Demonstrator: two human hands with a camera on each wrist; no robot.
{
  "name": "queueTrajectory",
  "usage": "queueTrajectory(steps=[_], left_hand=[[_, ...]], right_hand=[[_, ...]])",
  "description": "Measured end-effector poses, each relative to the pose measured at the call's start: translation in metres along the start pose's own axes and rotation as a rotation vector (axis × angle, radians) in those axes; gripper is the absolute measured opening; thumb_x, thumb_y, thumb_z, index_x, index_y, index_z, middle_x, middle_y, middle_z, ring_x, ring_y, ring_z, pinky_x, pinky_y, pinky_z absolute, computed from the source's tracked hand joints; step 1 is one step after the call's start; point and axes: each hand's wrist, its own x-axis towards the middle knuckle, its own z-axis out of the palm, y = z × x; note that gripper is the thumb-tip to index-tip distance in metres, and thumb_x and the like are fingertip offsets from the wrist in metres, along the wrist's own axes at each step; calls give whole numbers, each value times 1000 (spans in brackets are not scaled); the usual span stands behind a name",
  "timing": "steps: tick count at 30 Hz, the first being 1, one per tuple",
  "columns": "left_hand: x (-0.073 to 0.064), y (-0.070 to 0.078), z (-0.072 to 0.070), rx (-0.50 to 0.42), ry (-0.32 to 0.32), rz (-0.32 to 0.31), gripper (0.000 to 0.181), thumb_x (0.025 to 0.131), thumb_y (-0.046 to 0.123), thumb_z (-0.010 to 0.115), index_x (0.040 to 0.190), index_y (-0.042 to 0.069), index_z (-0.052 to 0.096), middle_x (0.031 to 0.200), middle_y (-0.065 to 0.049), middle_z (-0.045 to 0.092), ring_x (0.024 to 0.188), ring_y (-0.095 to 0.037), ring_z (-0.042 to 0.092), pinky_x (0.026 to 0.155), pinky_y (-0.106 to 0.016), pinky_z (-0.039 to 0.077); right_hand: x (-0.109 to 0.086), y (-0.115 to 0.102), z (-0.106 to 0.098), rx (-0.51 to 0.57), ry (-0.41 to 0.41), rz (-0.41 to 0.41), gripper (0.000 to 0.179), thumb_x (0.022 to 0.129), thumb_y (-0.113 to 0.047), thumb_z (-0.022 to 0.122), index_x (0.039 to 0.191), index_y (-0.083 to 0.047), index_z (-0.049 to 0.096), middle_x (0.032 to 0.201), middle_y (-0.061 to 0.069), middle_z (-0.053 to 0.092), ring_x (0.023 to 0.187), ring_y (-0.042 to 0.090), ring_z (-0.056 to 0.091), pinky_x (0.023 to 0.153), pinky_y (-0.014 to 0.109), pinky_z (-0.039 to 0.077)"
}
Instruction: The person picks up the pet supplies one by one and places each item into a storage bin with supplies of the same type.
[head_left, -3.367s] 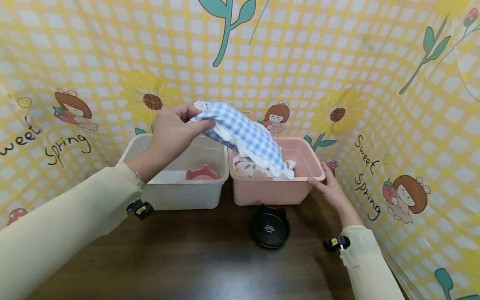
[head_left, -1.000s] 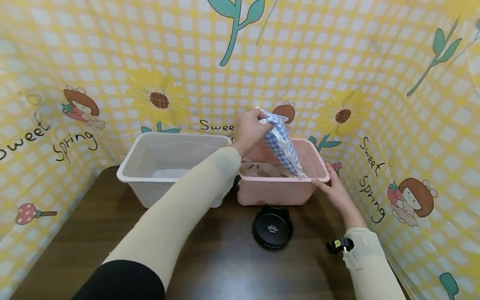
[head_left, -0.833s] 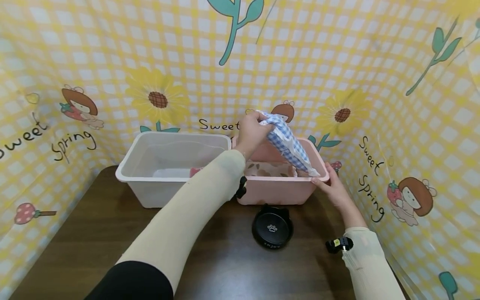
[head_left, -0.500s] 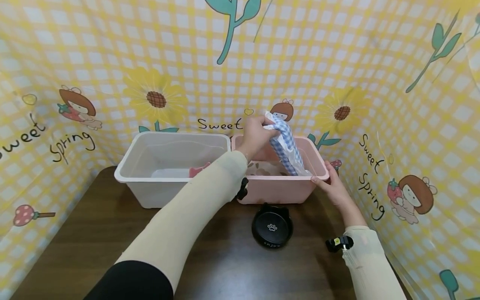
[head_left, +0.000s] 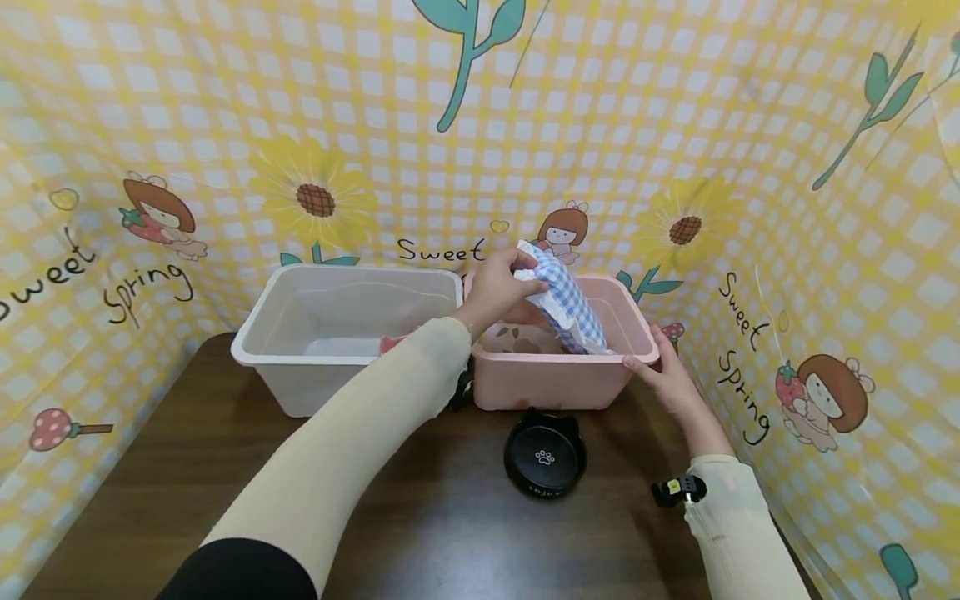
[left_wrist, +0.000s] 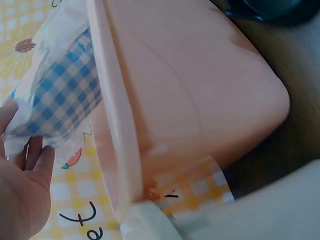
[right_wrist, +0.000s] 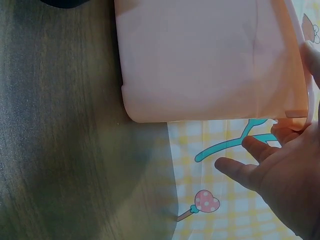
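Note:
My left hand pinches one end of a small blue-and-white gingham pillow with a white ruffled edge. The pillow slants down into the pink bin, its lower end by the front rim at the right. In the left wrist view, the fingertips hold the end of the pillow above the bin. Inside the bin, under the pillow, lies a pale floral cloth item, partly hidden. My right hand holds the bin's front right corner, thumb over the rim and fingers along the outside.
A white bin stands left of the pink one, with a pink-red object inside, mostly hidden by my left sleeve. A black cat-eared pet bowl with a paw print sits on the dark wooden table. Yellow checked fabric hangs behind.
My left hand has carried the pillow rightward from between the bins to above the pink bin, then lowered it a little with a slight shift left. My right hand stays on the corner.

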Motion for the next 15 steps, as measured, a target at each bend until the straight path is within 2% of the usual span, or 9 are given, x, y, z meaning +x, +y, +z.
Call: queueTrajectory(steps=[3, 4, 8, 15], left_hand=[[-5, -5, -5, 25, -47, 33, 34, 86, 27, 85, 113, 11, 71, 118, -4, 71, 112, -21, 64, 95, -34, 53], [-6, -6, -6, 35, -52, 34, 35, 86, 27, 85, 113, 11, 71, 118, -3, 71, 112, -21, 64, 95, -34, 53], [-10, -12, -9, 45, -41, 34, 35, 85, 26, 86, 112, 9, 71, 116, -4, 70, 106, -20, 64, 93, -33, 54], [-16, -18, -16, 26, -45, 51, 31, 87, 19, 84, 111, 6, 70, 114, -8, 70, 99, -18, 62, 82, -30, 58]], right_hand=[[3, 4, -1, 12, 4, 3, 92, 102, -18, 64, 164, -6, -2, 169, 25, 7, 154, 46, 16, 122, 61, 17], [0, -1, 0, 16, 3, 10, 92, 102, -17, 64, 164, -5, -3, 169, 26, 6, 154, 46, 15, 122, 61, 17], [-9, -20, 1, 17, -5, 25, 91, 102, -13, 63, 162, 2, -3, 168, 29, 4, 154, 47, 12, 123, 60, 15], [-12, -26, 5, 4, -6, 27, 89, 102, -13, 62, 161, 3, -3, 168, 30, 4, 154, 48, 13, 123, 60, 16]])
